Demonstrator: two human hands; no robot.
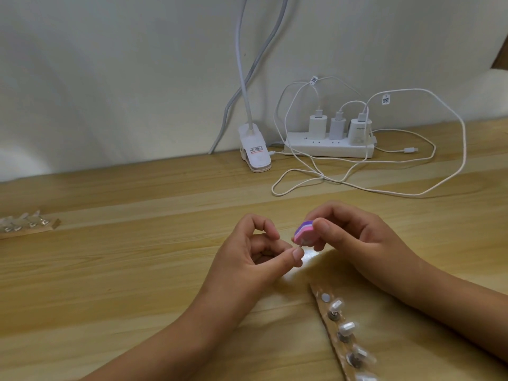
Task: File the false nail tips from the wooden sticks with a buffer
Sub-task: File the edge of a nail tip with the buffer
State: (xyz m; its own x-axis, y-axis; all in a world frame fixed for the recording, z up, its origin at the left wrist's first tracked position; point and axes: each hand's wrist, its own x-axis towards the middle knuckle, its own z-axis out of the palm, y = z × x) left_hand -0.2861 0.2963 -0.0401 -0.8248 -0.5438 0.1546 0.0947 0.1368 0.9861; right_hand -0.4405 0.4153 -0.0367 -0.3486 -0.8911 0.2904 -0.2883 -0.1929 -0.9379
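At centre frame, we see the left hand pinching a small, barely visible nail tip between thumb and finger. The tip touches the pink-and-purple buffer, which the right hand grips. At lower right a stick bearing clear tips lies on the table. Another stick sits at the left edge. A power strip sits at upper right.

The single head-worn wide-angle camera looked forward and down from above and behind the left hand and right hand, at close range. Beyond the hands, the table ran to the wall; the power strip lay beyond the right hand.
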